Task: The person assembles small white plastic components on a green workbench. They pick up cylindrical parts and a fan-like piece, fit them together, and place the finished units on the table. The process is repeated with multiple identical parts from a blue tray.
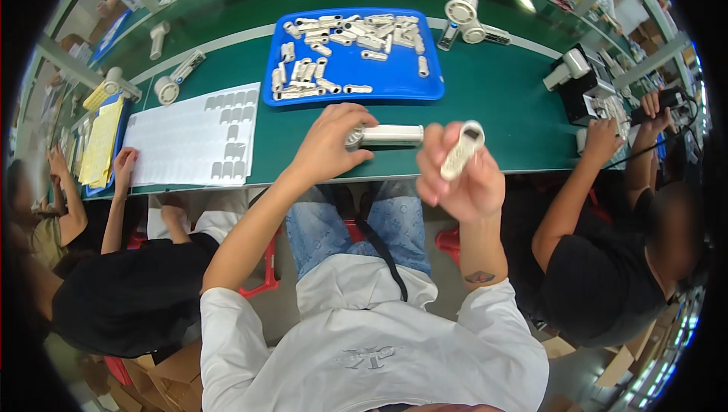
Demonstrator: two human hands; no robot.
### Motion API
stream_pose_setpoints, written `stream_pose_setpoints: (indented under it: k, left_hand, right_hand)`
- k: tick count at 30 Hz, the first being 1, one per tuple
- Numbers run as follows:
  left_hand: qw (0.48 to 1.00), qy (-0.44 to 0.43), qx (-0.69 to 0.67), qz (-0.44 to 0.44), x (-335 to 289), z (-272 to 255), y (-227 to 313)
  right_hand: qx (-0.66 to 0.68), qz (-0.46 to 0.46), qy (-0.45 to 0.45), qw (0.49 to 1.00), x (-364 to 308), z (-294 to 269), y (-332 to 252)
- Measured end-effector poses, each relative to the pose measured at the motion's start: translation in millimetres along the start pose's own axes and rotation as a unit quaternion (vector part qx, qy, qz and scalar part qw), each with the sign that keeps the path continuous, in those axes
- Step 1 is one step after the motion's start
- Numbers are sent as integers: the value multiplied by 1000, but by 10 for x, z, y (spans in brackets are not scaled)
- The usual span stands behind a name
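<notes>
Small white part up in my right hand, fan pinned by my left: a slip is the main risk.
I have the white part gripped in my fingers, tilted with its dark window uppermost, near the front edge of the bench; if my hold loosens, I think it could drop past that edge into my lap. My left hand is closed about the round head of the white fan, which lies flat, handle pointing right; should I ease off, the rounded handle might roll. A careless swing forward could knock the blue tray and jumble the loose parts in it.
</notes>
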State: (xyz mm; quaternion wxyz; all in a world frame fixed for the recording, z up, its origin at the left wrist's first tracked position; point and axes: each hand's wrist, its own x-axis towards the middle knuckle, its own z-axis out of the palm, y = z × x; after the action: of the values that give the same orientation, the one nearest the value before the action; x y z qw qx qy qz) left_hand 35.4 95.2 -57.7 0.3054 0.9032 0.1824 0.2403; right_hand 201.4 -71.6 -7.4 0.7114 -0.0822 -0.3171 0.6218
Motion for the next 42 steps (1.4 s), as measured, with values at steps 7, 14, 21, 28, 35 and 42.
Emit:
stream_pose_setpoints:
  k: [7, 14, 21, 28, 35, 42]
  left_hand:
    - [998, 6, -34, -51, -58, -26, -32]
    - [992, 45, -91, -76, -299, -52, -160]
    - [986, 144, -88, -10, -250, 101, -201]
    - [962, 173, -139, -161, -361, 14, 81]
    - [969, 125, -51, -206, -273, -2, -38]
    - [971, 152, 79, -167, -134, -45, -130]
  right_hand:
    - [-79, 54, -163, 982, -167, 634, -160]
    - [-447, -78, 310, 836, -20, -814, 43]
    - [-417, -15, 209, 885, -123, -1197, 242]
    - [-463, 134, 193, 854, 55, -745, 109]
    - [-489, 127, 158, 848, 48, -668, 63]
    - [-715, -28, 183, 674, 206, -657, 205]
